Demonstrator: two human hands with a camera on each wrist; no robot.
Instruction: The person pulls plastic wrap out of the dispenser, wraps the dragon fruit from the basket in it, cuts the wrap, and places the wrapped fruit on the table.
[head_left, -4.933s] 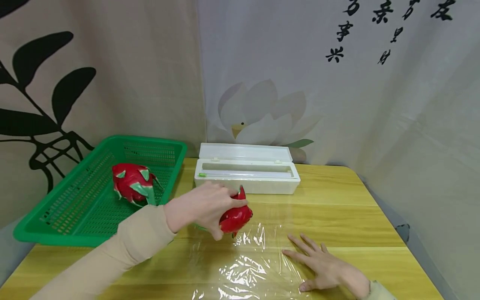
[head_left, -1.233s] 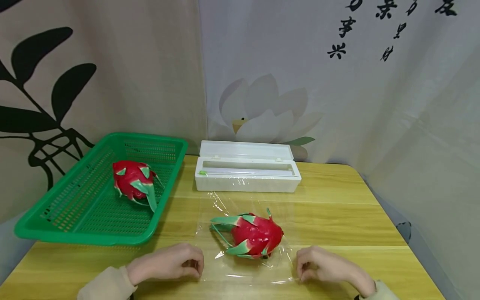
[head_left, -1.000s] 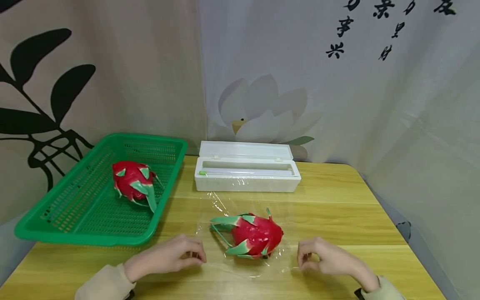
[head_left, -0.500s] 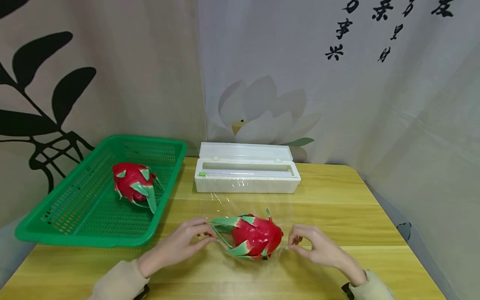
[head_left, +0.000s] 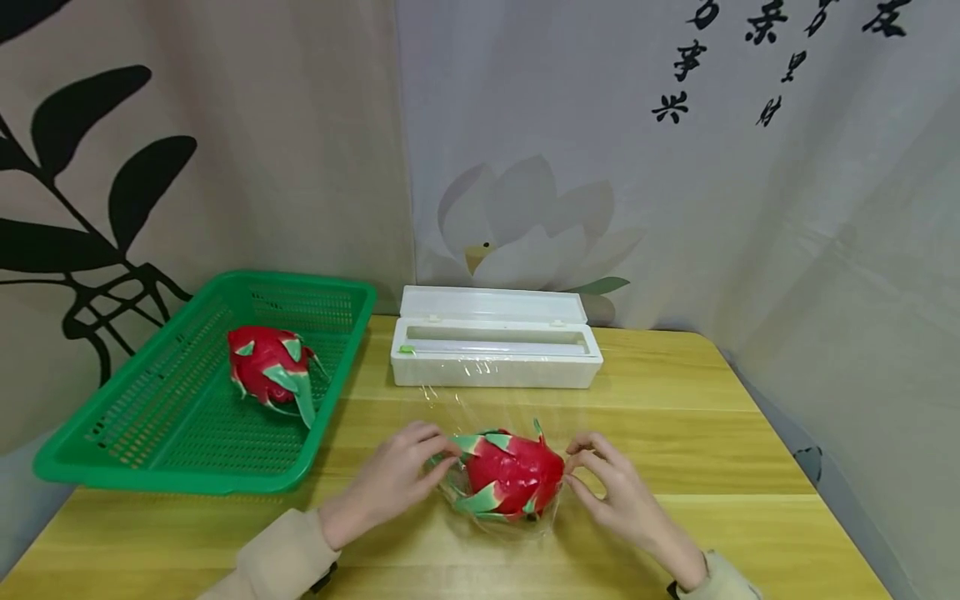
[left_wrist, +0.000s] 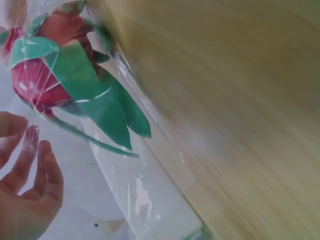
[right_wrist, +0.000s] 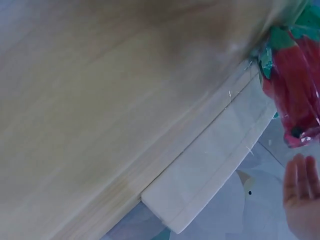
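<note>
Glossy red, green-scaled dragon fruit [head_left: 517, 477] lies on clear plastic film [head_left: 501, 530], near-middle surface [head_left: 750, 542]. Left hand [head_left: 396, 473], right hand [head_left: 618, 493]: fingers pinching film beside the fruit's ends. Film likely flimsy, clingy; hold edges. Fruit probably firm; grip mid-body.

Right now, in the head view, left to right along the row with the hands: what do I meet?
Green basket → left hand → dragon fruit → right hand.
</note>
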